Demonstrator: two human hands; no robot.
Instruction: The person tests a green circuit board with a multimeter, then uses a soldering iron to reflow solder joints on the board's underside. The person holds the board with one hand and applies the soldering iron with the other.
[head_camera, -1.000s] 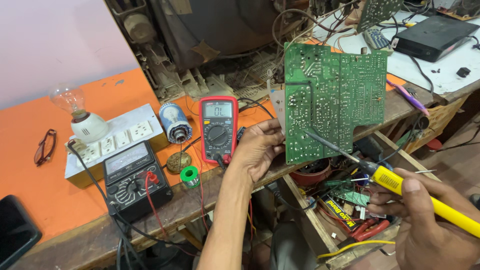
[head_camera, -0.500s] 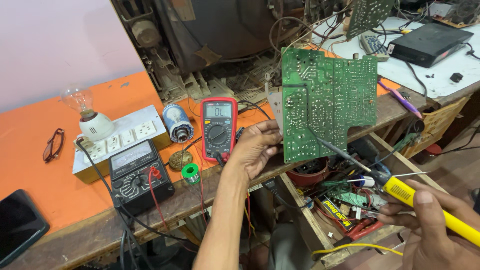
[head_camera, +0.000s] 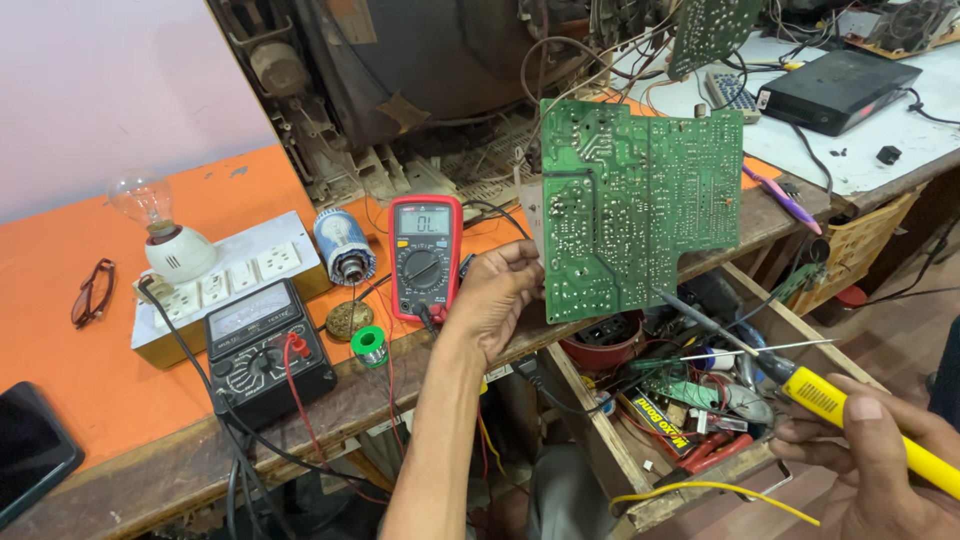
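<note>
Left hand props a green circuit board upright at the bench edge, solder side facing. Right hand grips a yellow soldering iron, tip just off the board's lower edge.

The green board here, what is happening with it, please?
A person's left hand holds the green circuit board upright by its lower left edge, solder side toward the camera, above the orange workbench. The right hand grips a yellow-handled soldering iron, with its tip near the board's lower edge. Whether it touches is unclear. A red multimeter lies beside the left hand.
</note>
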